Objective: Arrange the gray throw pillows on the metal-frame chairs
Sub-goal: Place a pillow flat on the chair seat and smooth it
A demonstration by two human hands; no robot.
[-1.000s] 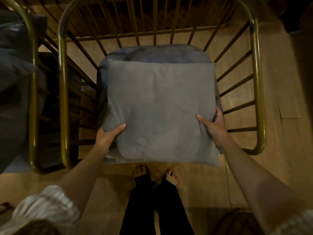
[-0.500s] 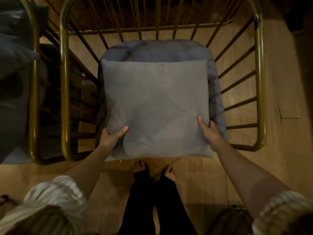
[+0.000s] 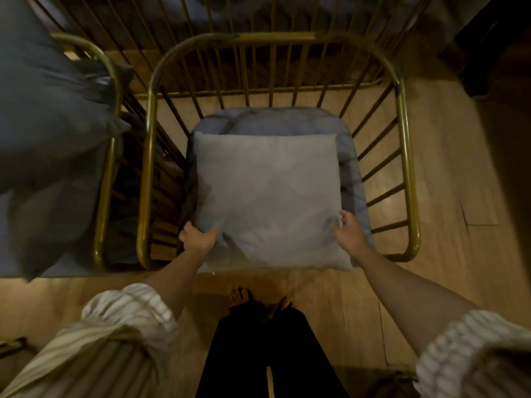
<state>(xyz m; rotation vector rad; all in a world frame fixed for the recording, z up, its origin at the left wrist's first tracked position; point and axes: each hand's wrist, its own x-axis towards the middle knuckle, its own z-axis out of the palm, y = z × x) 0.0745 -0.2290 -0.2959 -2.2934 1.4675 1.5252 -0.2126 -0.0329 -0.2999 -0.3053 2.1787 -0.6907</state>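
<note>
A square gray throw pillow lies flat on the blue-gray seat cushion of a brass metal-frame chair straight ahead of me. My left hand grips the pillow's near left corner. My right hand grips its near right edge. The pillow's near edge hangs slightly over the front of the seat. A second brass chair stands to the left, with darker gray pillows piled on it.
The floor is light wood. My bare feet and dark trousers are just in front of the chair. More brass bars run behind the chair. A dark piece of furniture stands at the far right.
The view has pulled back and the chair's top rail has come into sight. The pillow sits further back on the seat, and both hands have shifted toward its near corners.
</note>
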